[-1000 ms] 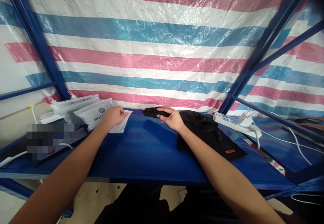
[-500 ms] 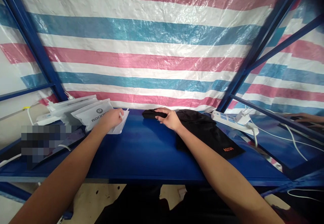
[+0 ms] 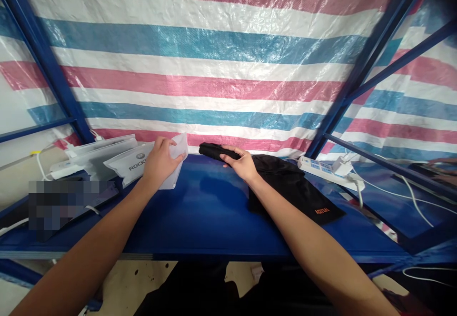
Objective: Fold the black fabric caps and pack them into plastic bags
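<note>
My left hand [image 3: 161,160] grips a frosted white plastic bag [image 3: 180,145] near its right end, thumb and fingers spread across that end, which stands up from the table. Grey ROCKBROS lettering shows on the part of the bag left of the hand. My right hand [image 3: 241,163] pinches a rolled or folded black cloth bundle [image 3: 212,151] by its right end, thumb on the near side. The bundle is raised a little above the blue table, a gap away from the bag. Beside and beyond my right wrist lies a black cloth item [image 3: 293,192] with orange lettering.
More frosted bags [image 3: 107,152] lean at the back left beside a white power strip [image 3: 64,167]. Another power strip [image 3: 317,167] with plugs and cables sits at the back right. Blue frame posts [image 3: 371,64] flank the blue table [image 3: 203,225], with a striped sheet [image 3: 214,59] behind.
My left hand has opened wider and moved slightly right, and the bag's right end now stands up higher. The black bundle has been lifted and tilted by my right hand.
</note>
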Motion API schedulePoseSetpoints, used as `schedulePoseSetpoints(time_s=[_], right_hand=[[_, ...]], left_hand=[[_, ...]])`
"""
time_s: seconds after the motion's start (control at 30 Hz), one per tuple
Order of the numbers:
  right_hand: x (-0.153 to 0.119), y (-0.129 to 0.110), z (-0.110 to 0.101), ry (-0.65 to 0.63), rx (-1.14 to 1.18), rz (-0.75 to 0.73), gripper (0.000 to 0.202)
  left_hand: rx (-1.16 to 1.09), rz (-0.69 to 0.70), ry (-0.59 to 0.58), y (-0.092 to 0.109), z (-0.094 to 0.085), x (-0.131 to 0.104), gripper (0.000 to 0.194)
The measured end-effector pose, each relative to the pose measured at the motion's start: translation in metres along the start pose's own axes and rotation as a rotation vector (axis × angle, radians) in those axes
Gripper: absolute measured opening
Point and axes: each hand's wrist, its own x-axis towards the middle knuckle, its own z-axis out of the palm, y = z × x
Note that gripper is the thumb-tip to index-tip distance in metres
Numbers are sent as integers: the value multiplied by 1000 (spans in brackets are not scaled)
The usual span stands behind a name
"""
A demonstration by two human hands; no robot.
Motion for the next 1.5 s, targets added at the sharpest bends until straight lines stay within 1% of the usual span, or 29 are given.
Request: schedulePoseSetpoints(time_s=[0.07,0.17,0.27,0.33,0.4,0.5,0.6,0.7,0.77,0.87,0.9,0.97,1.0,1.07,1.13,1.17,1.2,1.27,1.33,1.37,1.43,1.5], right_hand=[[-6,-17,4,14,14,-107,48],[-18,-37,13,-65,-66,-341,41],[-27,-39,20,-184,-261,-580,32],[-28,-33,23,-229,-408,-691,33],[-27,-26,24,-241,-563,-745,38],[-25,-22,23,-250,-823,-776,44],[-24,-24,26,-288,-1052,-852,40],[-24,-24,35,-337,-1183,-961,33],[-24,-22,44,-308,-1251,-949,32],[-27,-20,57,-196,-1333,-826,32],[-28,-20,60,-170,-1343,-792,33],[-30,-21,62,-155,-1331,-767,38],[-30,-21,61,-164,-1311,-779,39],[-30,-22,56,-217,-1258,-856,39],[-29,-21,51,-294,-1220,-954,33],[-28,-20,51,-326,-1218,-978,30],[-27,-19,52,-349,-1228,-975,27],[-27,-16,57,-357,-1275,-899,23],[-29,-14,63,-343,-1310,-815,23],[-30,-14,65,-344,-1305,-798,25],[-32,-13,62,-363,-1233,-813,33],[-33,-11,54,-412,-1098,-862,43]], left_hand=[[3,31,-30,3,6,-3,47],[-17,86,-69,8,13,-7,44],[-91,143,-103,15,17,-11,38],[-157,179,-111,20,20,-15,44],[-211,213,-108,23,24,-18,57],[-262,265,-125,26,30,-22,75],[-314,309,-181,29,33,-24,89],[-377,334,-240,36,32,-26,94],[-425,350,-270,43,30,-28,94],[-493,354,-290,52,29,-30,91],[-510,350,-289,53,30,-29,90],[-542,338,-274,53,30,-28,85],[-557,333,-267,52,29,-27,84],[-584,325,-271,49,26,-25,82],[-607,314,-316,47,22,-24,81],[-621,312,-344,47,20,-24,82],[-633,316,-371,48,18,-25,82],[-638,348,-404,51,15,-26,83],[-619,399,-415,52,13,-27,85],[-614,415,-412,52,13,-26,86],[-618,406,-410,47,12,-25,86],[-620,366,-426,40,11,-22,88]])
